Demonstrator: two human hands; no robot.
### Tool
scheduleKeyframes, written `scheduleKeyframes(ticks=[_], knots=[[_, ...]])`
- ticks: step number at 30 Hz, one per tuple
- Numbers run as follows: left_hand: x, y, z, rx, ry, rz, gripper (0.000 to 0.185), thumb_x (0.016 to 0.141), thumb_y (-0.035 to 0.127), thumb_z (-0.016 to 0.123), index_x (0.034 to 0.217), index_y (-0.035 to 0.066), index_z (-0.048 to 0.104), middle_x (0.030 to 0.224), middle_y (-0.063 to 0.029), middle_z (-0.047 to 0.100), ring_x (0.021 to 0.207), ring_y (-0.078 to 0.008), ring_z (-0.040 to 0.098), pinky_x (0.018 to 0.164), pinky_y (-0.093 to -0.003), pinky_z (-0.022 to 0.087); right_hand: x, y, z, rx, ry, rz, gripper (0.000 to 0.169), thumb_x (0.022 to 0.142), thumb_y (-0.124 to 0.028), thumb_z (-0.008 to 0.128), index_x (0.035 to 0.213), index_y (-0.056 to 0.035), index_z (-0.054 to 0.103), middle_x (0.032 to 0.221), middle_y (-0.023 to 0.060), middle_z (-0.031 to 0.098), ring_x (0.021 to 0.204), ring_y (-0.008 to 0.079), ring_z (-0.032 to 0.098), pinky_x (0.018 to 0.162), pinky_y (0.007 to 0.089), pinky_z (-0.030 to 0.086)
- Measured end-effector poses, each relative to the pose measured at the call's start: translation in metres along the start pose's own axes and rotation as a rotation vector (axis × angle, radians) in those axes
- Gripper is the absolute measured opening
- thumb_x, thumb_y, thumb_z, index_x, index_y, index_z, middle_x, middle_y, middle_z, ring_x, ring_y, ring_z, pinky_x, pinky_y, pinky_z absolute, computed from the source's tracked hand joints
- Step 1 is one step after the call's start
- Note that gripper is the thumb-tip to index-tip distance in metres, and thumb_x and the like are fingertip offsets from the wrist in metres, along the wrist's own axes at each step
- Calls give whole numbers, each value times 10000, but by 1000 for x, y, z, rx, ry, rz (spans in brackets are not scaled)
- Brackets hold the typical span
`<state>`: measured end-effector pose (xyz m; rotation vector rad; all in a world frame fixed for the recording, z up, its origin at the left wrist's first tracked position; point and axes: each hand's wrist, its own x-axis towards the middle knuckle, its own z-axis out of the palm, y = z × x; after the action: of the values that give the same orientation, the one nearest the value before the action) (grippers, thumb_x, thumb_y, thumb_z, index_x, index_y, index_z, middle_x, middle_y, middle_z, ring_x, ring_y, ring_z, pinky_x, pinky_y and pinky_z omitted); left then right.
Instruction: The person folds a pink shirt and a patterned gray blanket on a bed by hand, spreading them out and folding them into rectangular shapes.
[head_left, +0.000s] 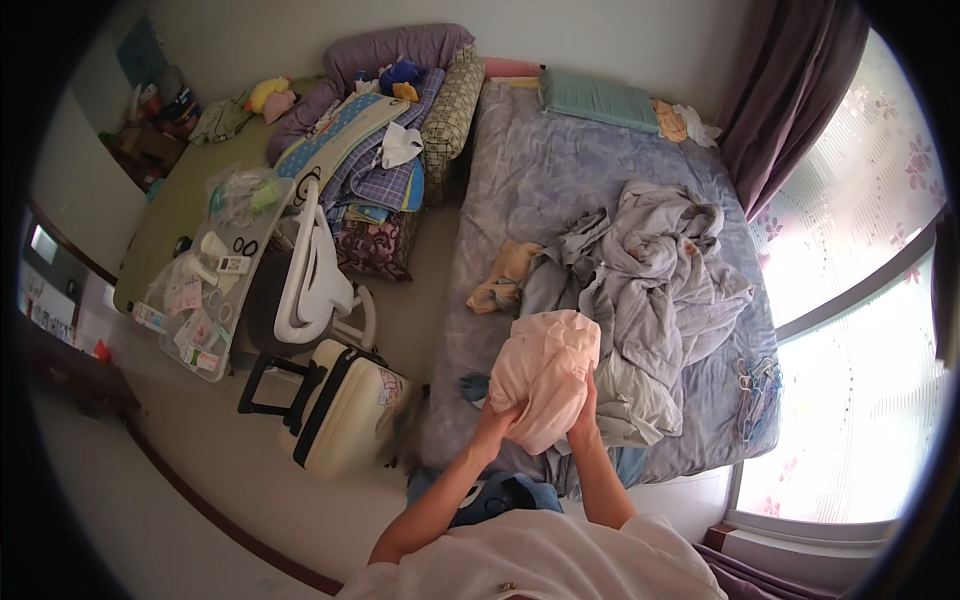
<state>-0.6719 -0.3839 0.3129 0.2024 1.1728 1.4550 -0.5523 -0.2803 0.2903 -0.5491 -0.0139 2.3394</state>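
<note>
A bundle of light pink cloth (546, 375) is held up between my two hands above the near end of the bed. My left hand (498, 429) grips its lower left side, the fingers partly hidden by the fabric. On the lower right side, my right hand (586, 409) is closed on the same cloth, its fingertips mostly out of sight. Just beyond the bundle lie an orange-tan garment (507, 276) and a crumpled grey blanket (652, 262). A pale grey-beige cloth (637, 405) rests on the bed right of my right hand.
Left of the bed stand a cream suitcase (352, 412) with its handle raised and a white folding chair (311, 277). Behind them is a low table (244, 289) with bags and small items. Tangled hangers (757, 397) lie at the bed's right edge, near the window.
</note>
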Motion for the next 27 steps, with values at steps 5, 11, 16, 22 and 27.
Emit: scheduleKeyframes(ticks=[5,11,16,22,27], knots=[[-6,17,-35,53,-24,13,547,747,108,589,1209,33,306,1136,-91,455,983,-168,490,806,-267,407,7,38,9,21,-11,-24,512,797,-486,430,1104,-78,469,1029,86,538,905,250,518,823,382,410],[-22,36,-84,54,-92,-12,510,757,108,578,1195,31,328,1121,-88,468,971,-162,498,798,-263,416,3,91,27,-7,78,-82,501,799,-480,435,1108,-86,470,1031,84,538,912,244,515,824,383,408],[-27,49,-103,80,-113,-9,542,718,165,630,1173,31,369,1098,-86,485,960,-151,495,803,-256,396,-5,117,36,29,1,-135,464,810,-465,424,1059,-81,498,979,93,553,867,247,531,789,389,430],[-21,30,-102,-14,-189,-21,402,779,82,546,1151,29,404,1085,-59,499,955,-148,507,774,-264,435,-18,104,16,26,37,-169,491,807,-474,420,1113,-93,462,1044,77,530,922,242,509,823,389,407],[-20,11,-93,24,-181,-74,465,773,107,558,1189,65,355,1127,-56,466,986,-149,482,808,-264,410,-30,90,3,69,-51,-180,479,816,-458,413,1123,-93,456,1062,89,522,944,255,502,837,409,400]])
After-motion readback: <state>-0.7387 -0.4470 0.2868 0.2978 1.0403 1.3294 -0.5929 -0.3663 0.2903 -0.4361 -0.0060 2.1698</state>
